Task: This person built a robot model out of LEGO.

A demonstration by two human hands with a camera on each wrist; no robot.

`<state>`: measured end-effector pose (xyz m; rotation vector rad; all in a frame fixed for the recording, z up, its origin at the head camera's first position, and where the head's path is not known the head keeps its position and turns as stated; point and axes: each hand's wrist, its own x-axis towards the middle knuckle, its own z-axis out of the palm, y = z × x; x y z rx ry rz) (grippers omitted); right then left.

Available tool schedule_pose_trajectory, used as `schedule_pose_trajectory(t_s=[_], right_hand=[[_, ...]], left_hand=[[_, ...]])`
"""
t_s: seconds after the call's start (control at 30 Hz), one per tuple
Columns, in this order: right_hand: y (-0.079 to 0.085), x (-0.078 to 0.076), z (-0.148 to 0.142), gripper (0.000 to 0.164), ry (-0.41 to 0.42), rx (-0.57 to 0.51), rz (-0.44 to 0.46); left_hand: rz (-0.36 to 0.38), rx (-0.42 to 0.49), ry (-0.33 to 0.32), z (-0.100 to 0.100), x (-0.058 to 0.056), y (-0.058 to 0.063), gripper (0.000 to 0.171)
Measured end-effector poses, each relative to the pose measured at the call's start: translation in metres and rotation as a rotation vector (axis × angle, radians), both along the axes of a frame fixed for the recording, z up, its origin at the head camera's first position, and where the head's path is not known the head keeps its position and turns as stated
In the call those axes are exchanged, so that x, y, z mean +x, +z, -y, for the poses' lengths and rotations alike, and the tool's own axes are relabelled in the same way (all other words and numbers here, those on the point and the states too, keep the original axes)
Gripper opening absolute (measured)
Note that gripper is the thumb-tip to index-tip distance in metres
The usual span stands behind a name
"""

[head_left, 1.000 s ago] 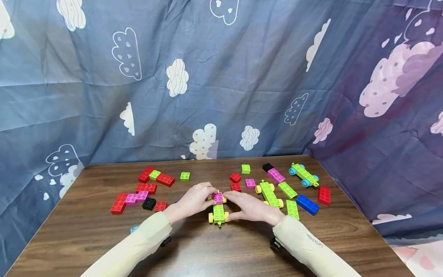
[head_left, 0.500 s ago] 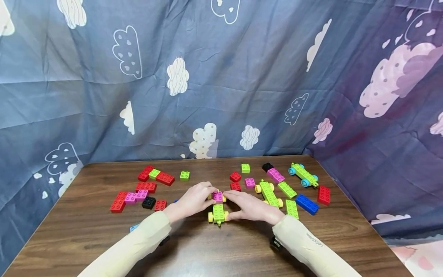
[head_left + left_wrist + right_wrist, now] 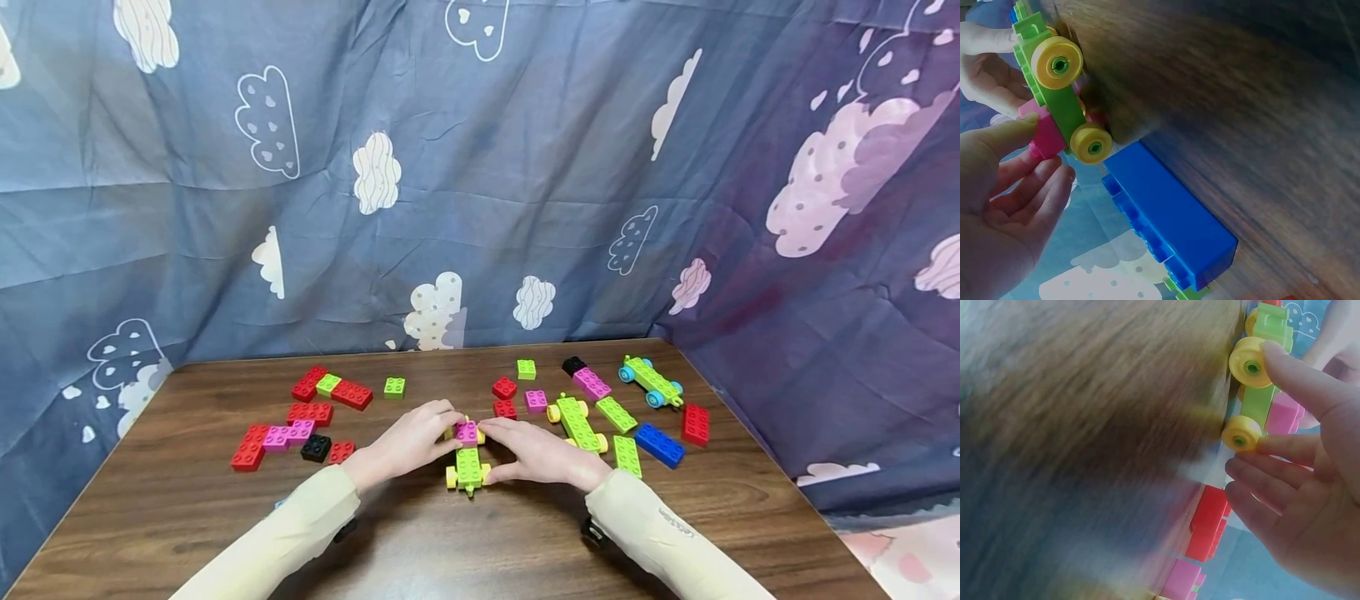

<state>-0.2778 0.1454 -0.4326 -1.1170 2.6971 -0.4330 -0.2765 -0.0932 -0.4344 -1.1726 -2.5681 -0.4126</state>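
Pinching the pink brick (image 3: 467, 433) on the far end of the green car base (image 3: 469, 469), the left hand (image 3: 416, 437) faces the right hand (image 3: 536, 451), whose thumb and forefinger are spread to touch two yellow wheels (image 3: 1249, 366). The base stands on the table (image 3: 487, 550), and I cannot tell if the brick is seated fully. An uneven press could, I think, leave it crooked or half attached, and too light a touch on the wheels could let the base roll away.
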Motion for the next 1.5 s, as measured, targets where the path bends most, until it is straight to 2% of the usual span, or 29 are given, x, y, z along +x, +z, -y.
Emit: schedule_pose_trajectory(t_s=[0.33, 0.5, 0.8, 1.2, 1.5], right_hand=[[0.0, 0.0, 0.003, 0.078, -0.005, 0.011, 0.002], [0.0, 0.0, 0.004, 0.078, -0.01, 0.013, 0.009], [-0.001, 0.0, 0.004, 0.078, 0.001, 0.016, -0.008], [0.0, 0.0, 0.002, 0.078, 0.0, 0.01, -0.004], [0.001, -0.002, 0.001, 0.078, -0.011, 0.007, 0.014]], left_hand=[[0.133, 0.041, 0.004, 0.004, -0.004, 0.0, 0.026], [0.169, 0.054, 0.014, 0.005, -0.002, 0.001, 0.025], [0.169, 0.062, 0.019, 0.007, -0.001, 0.001, 0.024], [0.125, 0.065, 0.018, 0.009, 0.0, 0.004, 0.024], [0.18, 0.085, 0.047, 0.016, 0.001, 0.01, 0.026]])
